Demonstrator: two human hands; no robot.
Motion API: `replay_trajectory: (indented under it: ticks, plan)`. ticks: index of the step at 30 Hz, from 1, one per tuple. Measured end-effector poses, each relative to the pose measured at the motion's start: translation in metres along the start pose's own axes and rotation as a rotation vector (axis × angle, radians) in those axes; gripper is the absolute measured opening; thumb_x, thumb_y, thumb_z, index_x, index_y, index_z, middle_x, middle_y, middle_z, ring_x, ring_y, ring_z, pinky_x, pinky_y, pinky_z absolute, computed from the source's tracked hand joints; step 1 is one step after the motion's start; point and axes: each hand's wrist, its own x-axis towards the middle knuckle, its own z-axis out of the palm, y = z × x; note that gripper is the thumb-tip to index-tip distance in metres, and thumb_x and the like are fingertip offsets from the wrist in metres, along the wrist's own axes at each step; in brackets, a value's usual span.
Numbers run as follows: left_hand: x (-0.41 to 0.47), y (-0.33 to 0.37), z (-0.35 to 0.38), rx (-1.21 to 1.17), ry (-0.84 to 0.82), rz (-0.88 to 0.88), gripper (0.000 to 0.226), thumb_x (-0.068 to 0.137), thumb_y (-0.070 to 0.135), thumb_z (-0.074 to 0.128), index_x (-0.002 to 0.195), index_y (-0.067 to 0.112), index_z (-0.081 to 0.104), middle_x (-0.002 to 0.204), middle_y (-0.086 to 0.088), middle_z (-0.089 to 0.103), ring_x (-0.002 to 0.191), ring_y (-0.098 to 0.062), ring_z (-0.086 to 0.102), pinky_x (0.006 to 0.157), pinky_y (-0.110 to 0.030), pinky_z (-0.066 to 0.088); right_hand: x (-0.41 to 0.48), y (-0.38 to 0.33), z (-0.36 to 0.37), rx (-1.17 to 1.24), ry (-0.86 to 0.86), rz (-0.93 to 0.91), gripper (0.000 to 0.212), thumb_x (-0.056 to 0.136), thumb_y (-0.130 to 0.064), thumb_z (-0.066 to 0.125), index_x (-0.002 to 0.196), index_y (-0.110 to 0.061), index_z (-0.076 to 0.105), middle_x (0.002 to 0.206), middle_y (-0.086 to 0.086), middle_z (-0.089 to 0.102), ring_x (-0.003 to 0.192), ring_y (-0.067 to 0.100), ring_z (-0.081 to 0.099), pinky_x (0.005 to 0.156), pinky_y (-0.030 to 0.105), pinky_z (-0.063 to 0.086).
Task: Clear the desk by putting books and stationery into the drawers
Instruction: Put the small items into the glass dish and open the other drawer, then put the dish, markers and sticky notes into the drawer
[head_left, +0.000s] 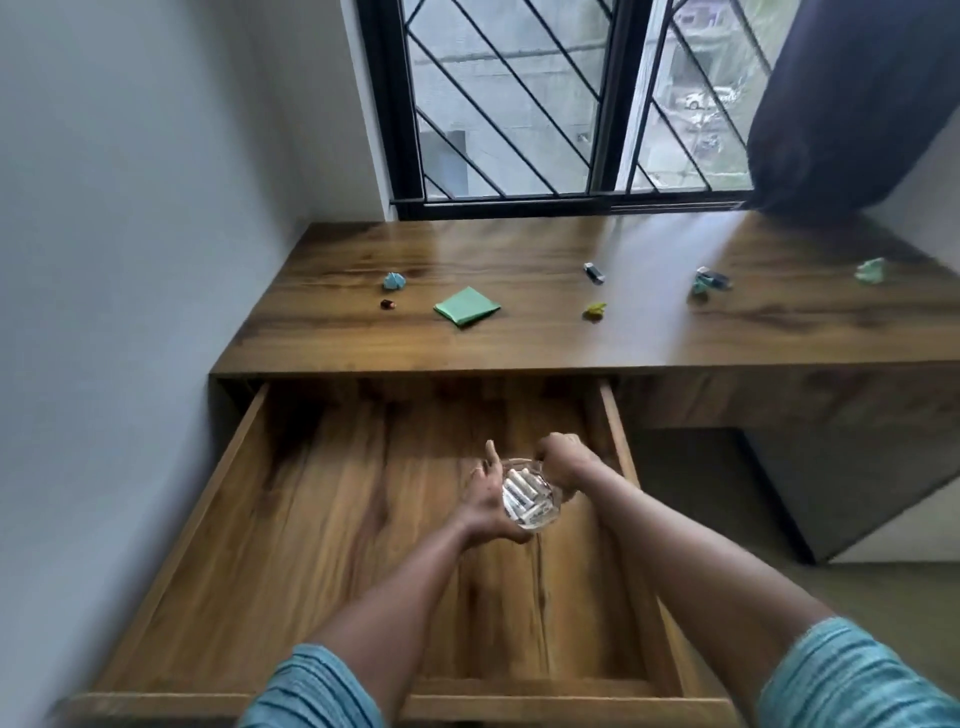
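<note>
A clear glass jar filled with several white sticks hangs over the open wooden drawer. My left hand cups it from the left and below. My right hand grips its far right rim from above. The drawer is pulled far out and its bottom looks bare. On the desk top lie a green folded paper, a small blue eraser-like piece, a tiny dark red item, a small dark-and-silver object, a yellow scrap and blue-green pieces.
A pale green crumpled piece sits at the desk's far right. A barred window and a dark curtain stand behind the desk. A white wall borders the left. A grey cabinet side stands under the desk at right.
</note>
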Motion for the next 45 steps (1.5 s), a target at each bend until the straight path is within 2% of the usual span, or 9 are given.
replay_trajectory:
  ticks: [3,8,14,19,24,34,38,42,45]
  plan:
    - [-0.02,0.003,0.034,0.023,-0.072,-0.009,0.141,0.063,0.028,0.087,0.145,0.005,-0.025,0.157,-0.021,0.001,0.146,-0.031,0.01,0.12,-0.031,0.018,-0.029,0.028,0.026,0.021,-0.025,0.063,0.018,0.09,-0.011,0.058,0.106,-0.003,0.063,0.097,0.013,0.065,0.063,0.022,0.061,0.031,0.018,0.044]
    - [-0.044,0.001,0.077,0.103,-0.182,-0.029,0.127,0.067,0.029,0.084,0.151,0.005,-0.009,0.159,-0.017,0.0,0.148,-0.028,-0.001,0.121,-0.031,0.01,-0.063,0.061,0.065,0.049,-0.001,0.132,0.018,0.089,-0.011,0.057,0.105,-0.008,0.066,0.107,0.012,0.067,0.088,0.027,0.065,0.064,0.026,0.049]
    - [-0.062,-0.003,0.107,0.134,-0.204,-0.039,0.123,0.065,0.02,0.085,0.153,0.018,-0.002,0.16,-0.009,-0.002,0.148,-0.026,0.01,0.122,-0.035,0.017,-0.086,0.08,0.096,0.061,0.035,0.201,0.025,0.091,-0.005,0.048,0.111,-0.006,0.064,0.112,0.014,0.064,0.099,0.029,0.064,0.067,0.027,0.044]
    - [-0.065,-0.004,0.113,0.116,-0.2,-0.024,0.118,0.068,0.011,0.082,0.153,0.021,0.001,0.16,-0.005,0.002,0.145,-0.028,0.016,0.113,-0.04,0.035,-0.093,0.084,0.107,0.074,0.07,0.217,0.027,0.093,-0.001,0.043,0.112,-0.004,0.063,0.114,0.014,0.063,0.101,0.03,0.063,0.066,0.028,0.042]
    - [-0.059,-0.008,0.115,0.119,-0.193,-0.04,0.121,0.066,0.016,0.084,0.153,0.022,0.0,0.16,-0.004,0.002,0.148,-0.026,0.005,0.122,-0.039,0.017,-0.091,0.084,0.111,0.075,0.091,0.238,0.028,0.092,0.0,0.041,0.11,-0.005,0.063,0.112,0.014,0.064,0.092,0.029,0.062,0.065,0.03,0.044]
    - [-0.034,-0.005,0.105,0.254,-0.26,-0.037,0.124,0.063,0.026,0.086,0.153,0.021,0.0,0.16,-0.002,-0.005,0.148,-0.025,0.001,0.123,-0.036,0.011,-0.083,0.08,0.101,0.123,0.07,0.303,0.031,0.093,0.0,0.04,0.116,-0.002,0.061,0.12,0.014,0.062,0.106,0.028,0.061,0.071,0.029,0.044]
    - [-0.024,0.014,0.091,0.274,-0.242,-0.015,0.109,0.068,0.038,0.081,0.152,0.017,0.014,0.16,-0.004,0.006,0.147,-0.025,0.01,0.122,-0.037,0.017,-0.087,0.076,0.086,0.145,0.06,0.262,0.027,0.092,-0.002,0.048,0.116,-0.003,0.06,0.12,0.013,0.062,0.108,0.027,0.061,0.084,0.03,0.051]
    - [-0.009,0.057,0.077,0.298,-0.148,0.106,0.084,0.081,0.031,0.072,0.149,0.015,0.026,0.155,-0.008,0.023,0.143,-0.025,0.023,0.118,-0.035,0.024,-0.09,0.081,0.058,0.226,0.157,0.135,0.023,0.09,-0.011,0.058,0.112,-0.008,0.061,0.114,0.011,0.063,0.099,0.023,0.063,0.075,0.03,0.05]
    - [0.0,0.095,0.076,0.319,-0.072,0.21,0.069,0.083,0.025,0.069,0.143,0.012,0.037,0.149,-0.009,0.033,0.138,-0.024,0.031,0.113,-0.029,0.026,-0.09,0.093,0.033,0.291,0.275,0.112,0.025,0.09,-0.015,0.056,0.113,-0.01,0.065,0.112,0.012,0.067,0.102,0.026,0.065,0.08,0.032,0.053]
